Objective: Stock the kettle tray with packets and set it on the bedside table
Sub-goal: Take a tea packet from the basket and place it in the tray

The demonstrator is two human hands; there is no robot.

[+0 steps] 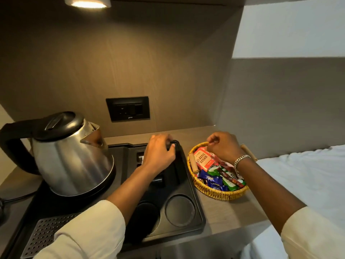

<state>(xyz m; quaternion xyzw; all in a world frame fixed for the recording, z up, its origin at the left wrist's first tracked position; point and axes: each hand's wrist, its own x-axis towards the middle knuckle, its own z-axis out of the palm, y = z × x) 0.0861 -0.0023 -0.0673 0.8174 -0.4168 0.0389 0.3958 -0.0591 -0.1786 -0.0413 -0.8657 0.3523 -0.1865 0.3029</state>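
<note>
A black kettle tray [194, 208] lies on the wooden bedside table [229, 212], with a steel kettle [72, 156] on its left part and two round cup wells at the front right. My left hand [159, 152] rests over the tray's far packet slots, fingers curled on the tray's back right corner. Right of the tray stands a woven yellow basket [214, 193] full of packets, a red Classic Assam tea packet [203, 159] on top. My right hand [224, 146] hovers over the basket's far side, fingers pinched; what it holds is hidden.
A black wall socket [127, 108] sits in the wooden back panel. A lamp [87, 2] shines at the top left. The kettle's cord [16, 199] runs off to the left. A white bed [308, 176] borders the table on the right.
</note>
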